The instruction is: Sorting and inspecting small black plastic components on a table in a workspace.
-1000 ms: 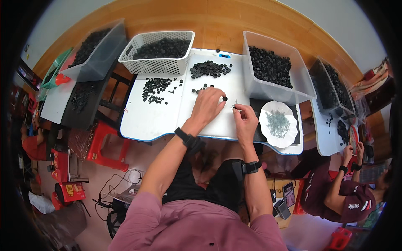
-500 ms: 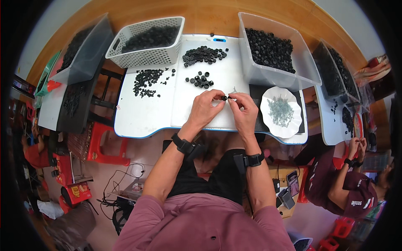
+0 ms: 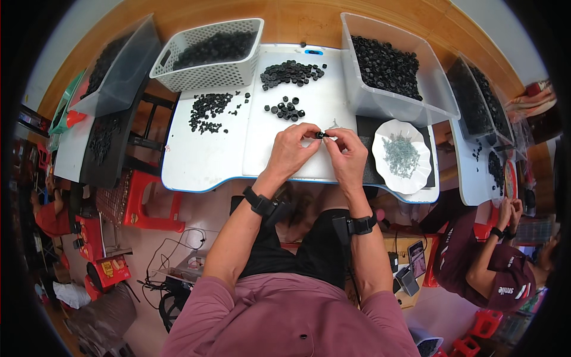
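Over the white tabletop my left hand [image 3: 291, 150] pinches a small round black part [image 3: 321, 135] between thumb and fingers. My right hand [image 3: 347, 156] is closed in a pinch against that part's right side; whatever its fingertips hold is too small to make out. Just beyond my fingers lies a loose group of black round parts [image 3: 285, 110], with a larger pile of them [image 3: 291, 74] behind. Smaller black pieces [image 3: 208, 110] are heaped to the left. Right of my right hand, a white scalloped dish [image 3: 421, 172] holds many thin, pale translucent pieces [image 3: 401, 156].
A white perforated basket [image 3: 208, 80] and a translucent bin [image 3: 392, 108], both full of black parts, stand along the back. The dish rests on a dark mat [image 3: 367, 143]. A co-worker [image 3: 485, 262] sits at the right. A red stool [image 3: 151, 205] stands at the left.
The black part has tilted slightly between my fingertips, and my hands have shifted a little toward the far side. The whole view has moved slightly; the piles look the same.
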Tool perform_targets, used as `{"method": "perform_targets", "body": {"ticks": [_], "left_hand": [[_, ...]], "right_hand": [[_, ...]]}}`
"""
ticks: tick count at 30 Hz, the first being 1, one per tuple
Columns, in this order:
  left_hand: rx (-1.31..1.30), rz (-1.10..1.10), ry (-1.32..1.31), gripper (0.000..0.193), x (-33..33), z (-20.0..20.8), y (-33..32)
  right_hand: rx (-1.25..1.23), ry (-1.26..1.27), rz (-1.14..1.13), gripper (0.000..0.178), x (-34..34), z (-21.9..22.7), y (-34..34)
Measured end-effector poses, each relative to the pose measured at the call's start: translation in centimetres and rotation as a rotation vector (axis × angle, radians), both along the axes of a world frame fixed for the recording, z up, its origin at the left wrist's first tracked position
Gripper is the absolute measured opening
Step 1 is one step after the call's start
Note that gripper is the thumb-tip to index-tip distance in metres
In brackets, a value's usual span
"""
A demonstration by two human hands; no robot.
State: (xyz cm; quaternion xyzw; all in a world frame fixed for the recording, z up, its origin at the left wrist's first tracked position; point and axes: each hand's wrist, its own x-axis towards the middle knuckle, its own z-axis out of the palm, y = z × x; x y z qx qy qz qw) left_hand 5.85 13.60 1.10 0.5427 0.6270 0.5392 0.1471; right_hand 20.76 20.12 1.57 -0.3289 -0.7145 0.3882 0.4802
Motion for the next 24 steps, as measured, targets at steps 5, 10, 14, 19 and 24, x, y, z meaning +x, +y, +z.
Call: {"method": "perform_targets", "body": {"ticks": [5, 10, 14, 19, 24], "left_hand": [[-0.027, -0.011, -0.048, 0.025, 0.2, 0.2, -0.1], [-0.1, -0.021, -0.036, 0.027, 0.2, 0.5, -0.3], [-0.088, -0.02, -0.023, 0.029, 0.1, 0.4, -0.3], [-0.106, -0.032, -0.069, 0.032, -0.1, 0.0, -0.4], [-0.137, -0.059, -0.08, 0.032, -0.2, 0.4, -0.7]], "right_hand": [[0.011, -0.007, 0.012, 0.015, 0.0, 0.1, 0.0], [0.027, -0.022, 0.02, 0.016, -0.1, 0.2, 0.0], [0.009, -0.047, 0.006, 0.015, -0.1, 0.0, 0.0], [-0.036, -0.011, 0.001, 0.011, -0.2, -0.6, 0.1], [-0.092, 0.069, 0.037, 0.01, 0.0, -0.9, 0.2]]}}
